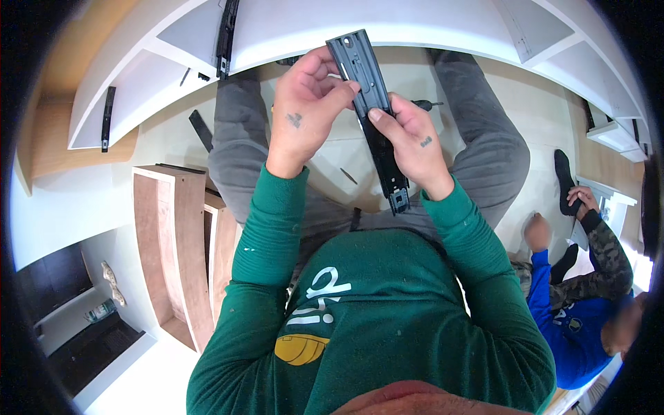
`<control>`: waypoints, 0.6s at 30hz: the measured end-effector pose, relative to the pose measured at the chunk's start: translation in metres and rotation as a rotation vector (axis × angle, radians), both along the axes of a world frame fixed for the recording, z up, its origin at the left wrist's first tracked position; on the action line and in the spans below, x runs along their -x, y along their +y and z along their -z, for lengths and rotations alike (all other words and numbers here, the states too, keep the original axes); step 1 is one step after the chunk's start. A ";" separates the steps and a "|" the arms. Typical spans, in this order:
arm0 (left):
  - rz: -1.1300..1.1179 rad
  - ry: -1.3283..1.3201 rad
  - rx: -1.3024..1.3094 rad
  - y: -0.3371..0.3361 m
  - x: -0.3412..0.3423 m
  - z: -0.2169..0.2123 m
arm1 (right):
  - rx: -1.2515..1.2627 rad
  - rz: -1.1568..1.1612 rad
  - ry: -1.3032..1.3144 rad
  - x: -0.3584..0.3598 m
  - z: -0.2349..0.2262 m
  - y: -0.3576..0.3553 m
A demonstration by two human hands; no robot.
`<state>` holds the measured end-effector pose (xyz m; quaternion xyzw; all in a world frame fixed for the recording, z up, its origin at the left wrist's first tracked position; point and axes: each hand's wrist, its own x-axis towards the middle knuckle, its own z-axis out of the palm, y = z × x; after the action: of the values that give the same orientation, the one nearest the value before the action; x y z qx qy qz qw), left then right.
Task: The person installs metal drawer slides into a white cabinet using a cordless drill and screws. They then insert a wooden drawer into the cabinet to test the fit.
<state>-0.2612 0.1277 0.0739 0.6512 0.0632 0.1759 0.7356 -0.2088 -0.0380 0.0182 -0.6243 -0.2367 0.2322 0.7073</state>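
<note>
I hold a black metal drawer slide rail [361, 66] upright in front of me with both hands. My left hand [304, 111] grips its upper part, thumb and fingers pinching the left edge near the top. My right hand [411, 142] wraps the middle of the rail from the right, thumb pressed on its face. The rail's lower end with a plastic clip [399, 200] sticks out below my right hand. My green sleeves reach up from the lower edge, and my grey-trousered legs lie under the rail.
A white cabinet carcass [311, 28] with a mounted black rail [226, 34] curves across the top. Wooden drawer boxes [181, 249] stand at my left. A loose black rail [200, 129] and a screwdriver [425, 105] lie on the floor. Another person in blue [577, 318] sits at right.
</note>
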 end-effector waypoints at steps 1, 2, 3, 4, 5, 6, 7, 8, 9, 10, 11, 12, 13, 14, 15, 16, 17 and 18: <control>0.007 0.011 0.014 0.001 0.000 -0.001 | 0.009 -0.007 -0.005 -0.001 0.001 0.000; 0.014 0.021 0.027 0.002 0.000 -0.002 | 0.005 -0.003 0.005 -0.001 0.001 0.000; 0.023 0.023 0.032 0.003 0.000 -0.002 | 0.000 0.001 0.015 -0.001 0.000 0.000; 0.031 0.025 0.034 0.004 0.000 -0.001 | -0.007 0.004 0.025 -0.001 0.000 0.000; 0.039 0.027 0.037 0.005 0.000 0.001 | 0.007 0.005 0.011 -0.001 0.000 0.000; 0.061 0.016 0.056 0.007 0.000 0.003 | 0.022 0.007 -0.002 -0.002 0.000 0.000; 0.082 0.005 0.075 0.009 0.001 0.006 | 0.036 0.007 -0.016 -0.002 0.001 0.000; 0.103 -0.005 0.094 0.011 0.002 0.008 | 0.028 0.017 -0.016 -0.001 -0.001 0.000; 0.109 0.000 0.082 0.011 0.003 0.007 | 0.020 0.027 -0.015 0.001 -0.004 0.002; 0.117 0.005 0.072 0.011 0.003 0.007 | 0.014 0.040 -0.015 0.002 -0.005 0.002; 0.125 0.010 0.062 0.011 0.004 0.008 | 0.028 0.040 -0.024 0.002 -0.003 0.001; 0.129 0.014 0.061 0.011 0.004 0.008 | 0.043 0.041 -0.034 0.000 0.000 0.000; 0.131 0.017 0.060 0.012 0.004 0.009 | 0.057 0.040 -0.043 0.000 0.002 0.000; 0.134 0.020 0.059 0.012 0.004 0.010 | 0.047 0.043 -0.034 0.001 0.001 0.001; 0.134 0.024 0.061 0.012 0.004 0.010 | 0.037 0.047 -0.026 0.002 0.000 0.002; 0.136 0.027 0.063 0.012 0.004 0.011 | 0.028 0.052 -0.017 0.002 0.000 0.002; 0.138 0.030 0.065 0.013 0.004 0.011 | 0.044 0.049 0.014 0.002 -0.002 0.001; 0.138 0.033 0.066 0.013 0.003 0.012 | 0.060 0.046 0.046 0.002 -0.005 0.000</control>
<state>-0.2646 0.1407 0.0617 0.6320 0.0359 0.1119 0.7660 -0.2105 -0.0378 0.0229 -0.6452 -0.1990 0.2370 0.6986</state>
